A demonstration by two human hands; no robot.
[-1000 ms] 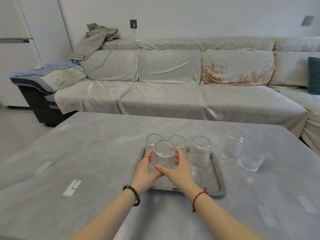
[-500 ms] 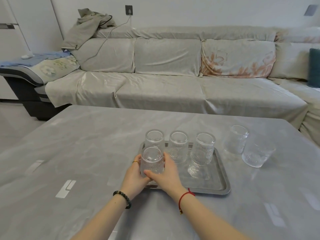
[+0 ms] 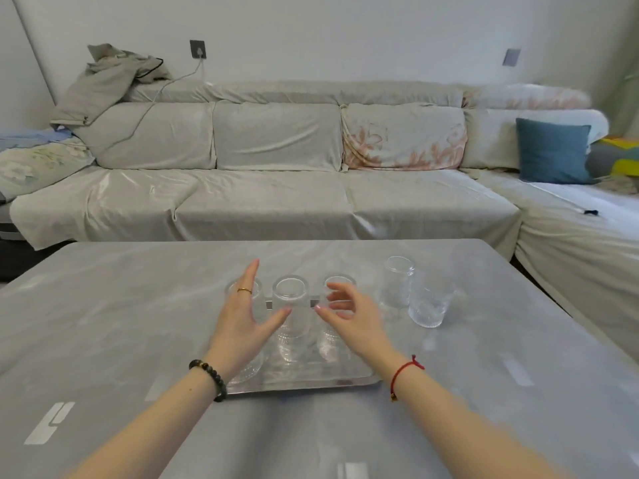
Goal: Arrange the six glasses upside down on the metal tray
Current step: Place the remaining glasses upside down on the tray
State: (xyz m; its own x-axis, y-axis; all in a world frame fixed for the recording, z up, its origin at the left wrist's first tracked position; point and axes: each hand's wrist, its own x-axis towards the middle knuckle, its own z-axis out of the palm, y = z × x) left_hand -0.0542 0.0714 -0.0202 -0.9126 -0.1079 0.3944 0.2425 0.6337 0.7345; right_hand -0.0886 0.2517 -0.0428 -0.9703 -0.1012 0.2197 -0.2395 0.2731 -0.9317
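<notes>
The metal tray lies on the grey table in front of me. Ribbed clear glasses stand upside down on it: a left glass partly behind my fingers, a middle glass and a right glass in a row. Another glass stands at the tray's front left, mostly hidden by my left wrist. My left hand and my right hand hover over the tray with fingers spread and nothing in them. Two more glasses stand on the table to the tray's right.
A long cloth-covered sofa runs behind the table's far edge, with a blue cushion at the right. The grey table has white marks on its surface near me.
Both hands have set the glass they held down at the tray's front left, let go of it and lifted apart. The camera has tilted upward.
</notes>
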